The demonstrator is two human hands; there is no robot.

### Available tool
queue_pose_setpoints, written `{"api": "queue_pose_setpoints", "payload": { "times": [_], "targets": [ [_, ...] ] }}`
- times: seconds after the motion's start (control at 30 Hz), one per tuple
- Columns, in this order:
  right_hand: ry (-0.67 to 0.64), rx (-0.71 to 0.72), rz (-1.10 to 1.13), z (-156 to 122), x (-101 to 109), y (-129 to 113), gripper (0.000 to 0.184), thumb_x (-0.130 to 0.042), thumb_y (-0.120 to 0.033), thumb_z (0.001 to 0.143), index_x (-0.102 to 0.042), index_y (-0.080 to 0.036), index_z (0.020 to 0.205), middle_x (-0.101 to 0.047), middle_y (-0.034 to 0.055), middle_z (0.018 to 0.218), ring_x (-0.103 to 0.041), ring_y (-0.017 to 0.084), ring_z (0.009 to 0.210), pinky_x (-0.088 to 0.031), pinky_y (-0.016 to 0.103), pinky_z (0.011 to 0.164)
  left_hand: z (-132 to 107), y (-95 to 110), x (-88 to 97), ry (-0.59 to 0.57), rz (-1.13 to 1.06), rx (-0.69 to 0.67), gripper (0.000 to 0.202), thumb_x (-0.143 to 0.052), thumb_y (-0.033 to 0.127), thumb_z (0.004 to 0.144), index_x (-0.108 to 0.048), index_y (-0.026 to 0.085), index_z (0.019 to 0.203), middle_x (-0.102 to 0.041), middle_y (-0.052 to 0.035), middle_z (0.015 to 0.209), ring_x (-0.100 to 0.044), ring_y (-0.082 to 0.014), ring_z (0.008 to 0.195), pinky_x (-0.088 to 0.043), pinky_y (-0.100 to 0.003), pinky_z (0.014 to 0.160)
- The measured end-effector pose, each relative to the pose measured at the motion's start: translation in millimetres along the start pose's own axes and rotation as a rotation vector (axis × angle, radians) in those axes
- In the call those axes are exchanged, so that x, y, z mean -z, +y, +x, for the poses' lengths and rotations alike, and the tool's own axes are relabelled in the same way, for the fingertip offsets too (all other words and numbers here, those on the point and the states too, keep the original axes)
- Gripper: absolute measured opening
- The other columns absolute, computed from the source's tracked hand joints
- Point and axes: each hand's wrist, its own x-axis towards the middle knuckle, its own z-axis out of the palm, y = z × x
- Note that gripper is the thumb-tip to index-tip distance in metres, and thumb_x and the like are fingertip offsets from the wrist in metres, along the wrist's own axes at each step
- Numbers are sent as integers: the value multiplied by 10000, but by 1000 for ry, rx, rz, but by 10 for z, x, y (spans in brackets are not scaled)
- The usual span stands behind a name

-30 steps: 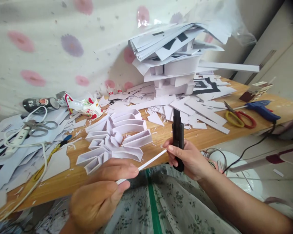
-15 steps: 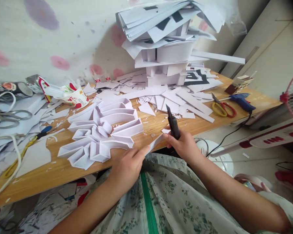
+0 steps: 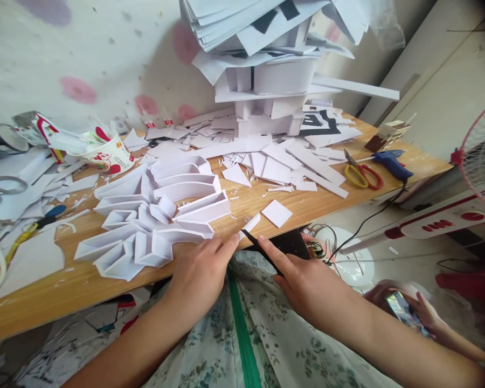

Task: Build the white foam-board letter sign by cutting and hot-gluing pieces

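My right hand (image 3: 307,280) grips a black utility knife (image 3: 261,251), its blade tip touching a short white card strip (image 3: 249,224) at the front edge of the wooden table (image 3: 84,283). My left hand (image 3: 200,272) rests at that edge with its fingertips pressing the near end of the strip. A small white card square (image 3: 277,213) lies just right of the strip. A white folded-card structure (image 3: 161,213) of curved channels sits just beyond my left hand.
A tall stack of white card and paper (image 3: 267,59) stands at the back. Red-and-yellow scissors (image 3: 361,175) and a blue glue gun (image 3: 392,163) lie at the right. A paper cup (image 3: 105,153) and grey scissors (image 3: 0,188) sit left. Another person's hand holds a phone (image 3: 402,310) lower right, beside a fan (image 3: 480,156).
My hands brought the strip from my lap down onto the table edge. The knife tilted from upright to low, blade on the strip. A small card square now lies beside it.
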Motion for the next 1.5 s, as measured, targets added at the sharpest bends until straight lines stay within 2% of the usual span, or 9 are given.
{"api": "queue_pose_setpoints", "payload": {
  "times": [0.17,0.5,0.83,1.13,1.23,1.37,1.5],
  "targets": [
    [-70,-47,-128,22,9,-69,848,-434,-41,811,-16,-160,1539,-665,56,782,-669,242,685,-526,410,741,-8,11,0,-29,-35,11,415,-461,54,876,-574,166,1259,-686,-106,1021,-658,-250,924,-568,-401,793],
    [-90,-57,-215,25,51,-118,857,-412,-15,765,-67,-145,1539,-663,56,757,-651,236,669,-504,449,807,-21,-2,-35,-19,-66,5,410,-464,52,879,-572,165,1257,-667,-107,998,-644,-256,898,-572,-411,761],
    [-166,-20,-245,89,251,-202,848,-431,-28,722,-156,-80,1522,-686,53,663,-652,234,571,-528,400,700,-10,0,-45,-22,-96,3,411,-451,26,866,-578,143,1239,-652,-111,987,-626,-256,923,-564,-414,781],
    [-250,-39,-235,160,265,-211,835,-465,-55,733,-184,-86,1519,-715,93,692,-680,256,592,-511,396,707,-14,-11,-74,27,-134,-30,380,-459,51,882,-573,119,1238,-663,-111,989,-624,-253,910,-560,-414,784],
    [-263,-44,-233,168,239,-212,807,-465,-59,750,-211,-97,1516,-719,99,685,-679,258,578,-504,409,718,-10,-26,-78,45,-140,-47,410,-466,36,869,-553,127,1259,-666,-106,1063,-624,-257,956,-556,-411,814],
    [-190,-53,-179,144,188,-152,762,-470,-83,789,-238,-128,1513,-739,127,777,-696,281,654,-496,427,734,-34,-30,-76,76,-122,-52,404,-466,57,880,-545,163,1262,-669,-87,1122,-634,-255,981,-545,-397,825],
    [-115,-72,71,85,181,43,723,-501,-192,852,-223,-198,1520,-748,108,937,-704,268,830,-492,361,746,-80,24,65,169,-181,-64,380,-478,99,904,-534,219,1260,-694,-42,992,-651,-196,886,-520,-306,776]
  ]
}}
